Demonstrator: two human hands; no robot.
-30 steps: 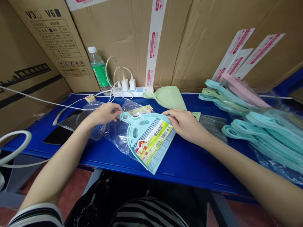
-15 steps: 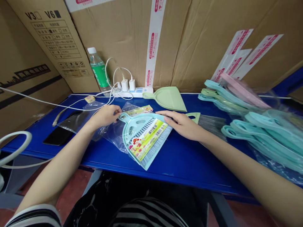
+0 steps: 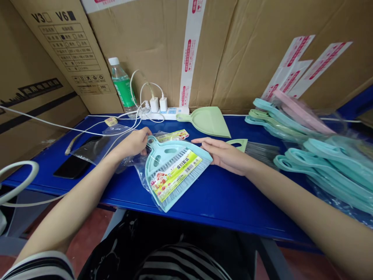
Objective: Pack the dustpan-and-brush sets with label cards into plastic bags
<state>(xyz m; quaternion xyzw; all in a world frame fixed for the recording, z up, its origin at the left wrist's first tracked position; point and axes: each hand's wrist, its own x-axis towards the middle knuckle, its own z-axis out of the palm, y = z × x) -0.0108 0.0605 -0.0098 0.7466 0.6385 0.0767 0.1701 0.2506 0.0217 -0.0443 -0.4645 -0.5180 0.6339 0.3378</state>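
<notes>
A light-blue dustpan (image 3: 171, 147) lies tilted in front of me, with a grey-bristled brush (image 3: 186, 186) nested in it. Across both runs a yellow-green printed label (image 3: 175, 175). Clear plastic wrap (image 3: 142, 171) shows along the left side. My left hand (image 3: 136, 142) is closed at the dustpan's handle end; its fingertips are partly hidden there. Fingers stretched out, my right hand (image 3: 224, 155) rests against the dustpan's right edge, some fingers out of sight beside or under it. Behind lie a green dustpan (image 3: 208, 121) and a green-handled brush (image 3: 241, 144).
Bagged dustpans (image 3: 335, 167) in blue, green and pink are piled at the right. A power strip (image 3: 171, 112) with chargers and cables, plus a water bottle (image 3: 122, 87), stand at the back. A black phone (image 3: 72, 167) lies left. Cardboard boxes (image 3: 163, 54) wall off the blue table (image 3: 233, 202).
The blue dustpan has turned, its lower corner swinging left and its right corner lifting slightly into view. My left hand has shifted a little right, nearer the handle.
</notes>
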